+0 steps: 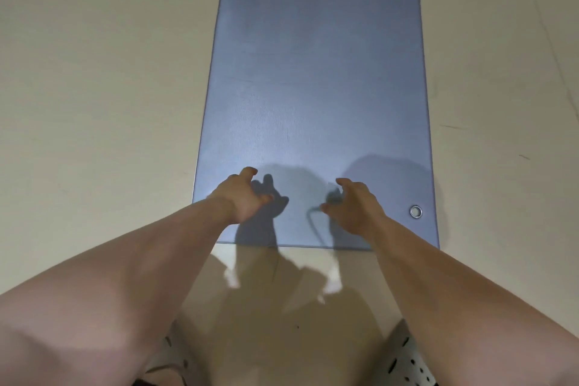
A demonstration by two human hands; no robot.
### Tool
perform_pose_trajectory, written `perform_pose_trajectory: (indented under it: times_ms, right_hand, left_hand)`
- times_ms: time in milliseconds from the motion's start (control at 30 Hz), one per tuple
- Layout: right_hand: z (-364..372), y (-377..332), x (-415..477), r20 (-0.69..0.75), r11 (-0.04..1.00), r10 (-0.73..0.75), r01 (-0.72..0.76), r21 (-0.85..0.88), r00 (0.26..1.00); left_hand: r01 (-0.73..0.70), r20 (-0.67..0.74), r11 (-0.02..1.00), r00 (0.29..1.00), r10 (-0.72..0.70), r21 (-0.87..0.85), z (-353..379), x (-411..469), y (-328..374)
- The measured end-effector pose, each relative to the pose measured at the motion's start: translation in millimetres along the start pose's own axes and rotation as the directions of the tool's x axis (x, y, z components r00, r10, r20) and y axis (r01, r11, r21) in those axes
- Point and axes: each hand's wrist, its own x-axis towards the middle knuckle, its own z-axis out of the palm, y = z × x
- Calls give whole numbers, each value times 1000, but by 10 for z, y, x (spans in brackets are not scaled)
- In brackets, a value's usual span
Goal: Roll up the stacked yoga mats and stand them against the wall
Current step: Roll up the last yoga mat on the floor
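Head-worn camera looks forward and down over the mat [313, 72].

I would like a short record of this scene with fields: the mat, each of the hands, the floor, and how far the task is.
mat: blue yoga mat, flat and unrolled on the pale floor
eyelet: metal ring near the mat's near right corner
left hand: over the mat's near end, fingers partly curled, holding nothing
right hand: same pose, apart from the left
contact: unclear whether the fingertips touch the mat
task state: rolling not yet begun; no wall in view
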Motion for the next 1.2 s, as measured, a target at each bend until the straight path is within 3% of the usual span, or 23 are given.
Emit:
perform_pose_trajectory:
  times_ms: [233,367,600,800,900,1067,1200]
  right_hand:
    - [522,355,224,-20,960,-18,11,-278,1000]
    - [804,614,267,27,879,-95,96,-468,995]
    - [751,717,358,43,676,-238,197,-710,970]
    - [791,883,310,59,703,-495,439,-560,867]
    - [674,901,282,54,777,-436,406,-481,898]
    - [570,846,170,-58,857,-371,318,-404,927]
    - [562,828,157,-69,877,-359,312,-365,931]
  left_hand:
    - [-83,-22,976,996,89,201,504,381,-236]
    - [-72,3,979,997,73,190,788,395,-419]
    - [-125,-13,922,990,140,366,971,379,-557]
    - [-295,-17,790,933,360,537,1033,322,-621]
    - [-397,29,747,891,453,534,1006,394,-520]
    - [-452,218,733,891,398,508,992,460,-397]
    - [-460,145,760,883,447,459,914,485,-424]
